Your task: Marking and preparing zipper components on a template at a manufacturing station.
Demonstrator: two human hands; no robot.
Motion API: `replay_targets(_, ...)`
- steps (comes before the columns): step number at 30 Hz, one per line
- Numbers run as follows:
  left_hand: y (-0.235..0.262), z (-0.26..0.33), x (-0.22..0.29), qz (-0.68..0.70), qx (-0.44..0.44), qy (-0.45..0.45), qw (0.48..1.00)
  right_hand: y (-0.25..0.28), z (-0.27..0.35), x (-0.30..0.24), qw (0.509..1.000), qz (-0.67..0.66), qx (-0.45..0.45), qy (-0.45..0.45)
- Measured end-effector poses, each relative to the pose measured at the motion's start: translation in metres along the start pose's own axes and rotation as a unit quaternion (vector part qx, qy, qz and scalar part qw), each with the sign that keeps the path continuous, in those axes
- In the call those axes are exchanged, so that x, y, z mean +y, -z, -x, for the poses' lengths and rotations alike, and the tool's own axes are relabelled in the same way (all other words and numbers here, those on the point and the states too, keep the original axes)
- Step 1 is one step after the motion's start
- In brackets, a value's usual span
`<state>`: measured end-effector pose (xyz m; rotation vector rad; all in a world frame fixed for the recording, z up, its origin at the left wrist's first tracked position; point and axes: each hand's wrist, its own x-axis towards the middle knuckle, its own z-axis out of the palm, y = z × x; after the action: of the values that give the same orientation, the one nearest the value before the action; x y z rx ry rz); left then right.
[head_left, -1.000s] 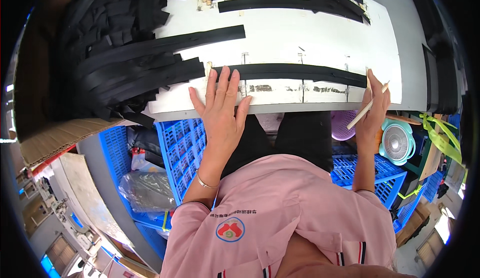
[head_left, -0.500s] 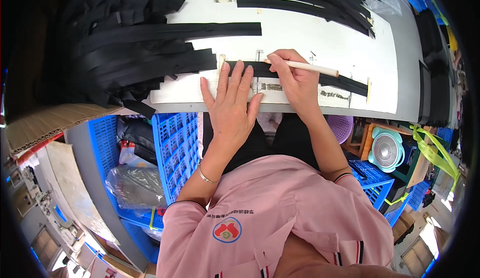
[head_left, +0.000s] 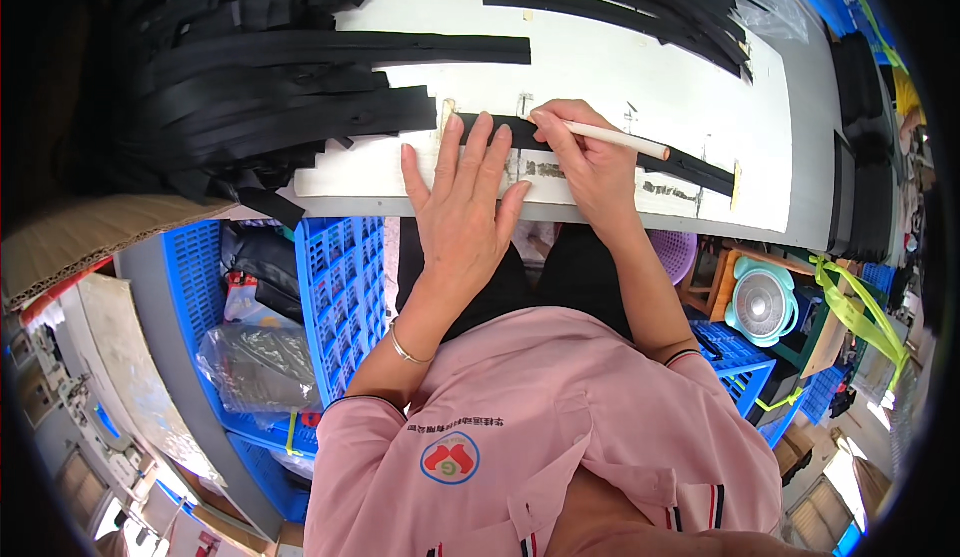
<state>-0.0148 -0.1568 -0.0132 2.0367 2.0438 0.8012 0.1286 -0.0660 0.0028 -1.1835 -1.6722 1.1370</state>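
A black fabric strip (head_left: pixel 690 169) lies across the white board (head_left: pixel 740 97), near its front edge. My left hand (head_left: pixel 465 172) rests flat on the strip's left part, fingers spread. In my right hand (head_left: pixel 590 162) is a pale, slim marking pencil (head_left: pixel 625 140), pinched between thumb and fingers. Its tip points left and meets the strip's upper edge, just right of my left fingers. Dark lines and smudged marks are drawn on the board around the strip. Pale tabs sit by both ends of the strip.
Black strips are heaped (head_left: pixel 240 107) on the left of the table, and more strips (head_left: pixel 620 17) lie at the far side. Below the table edge stand blue plastic crates (head_left: pixel 340 297), a purple basket (head_left: pixel 674 255) and a turquoise fan (head_left: pixel 763 300). A cardboard flap (head_left: pixel 90 242) sticks out at left.
Both hands keep nearly the same place on the strip. The pencil stays at the strip's upper edge, its tip shifted very slightly. The whole view has tilted a little.
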Motion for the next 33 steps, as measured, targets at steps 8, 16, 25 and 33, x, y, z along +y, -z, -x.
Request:
replay_targets(8, -0.001, -0.001, 0.000, 0.000, 0.002, -0.007, 1.000, 0.005, 0.002, 0.008, 0.999, -0.017, -0.030, 0.019)
replay_targets(16, 0.000, -0.003, 0.001, -0.004, -0.018, 0.000, 1.000, 0.004, 0.003, 0.014, 0.998, 0.006, -0.025, 0.050)
replay_targets(25, 0.002, -0.002, 0.002, -0.006, -0.024, -0.005, 1.000, 0.074, 0.013, 0.003, 0.983, 0.025, 0.182, 0.015)
replay_targets(33, 0.003, -0.003, 0.004, 0.005, -0.024, -0.001, 1.000, 0.086, 0.019, 0.023, 0.985, 0.046, 0.164, -0.033)
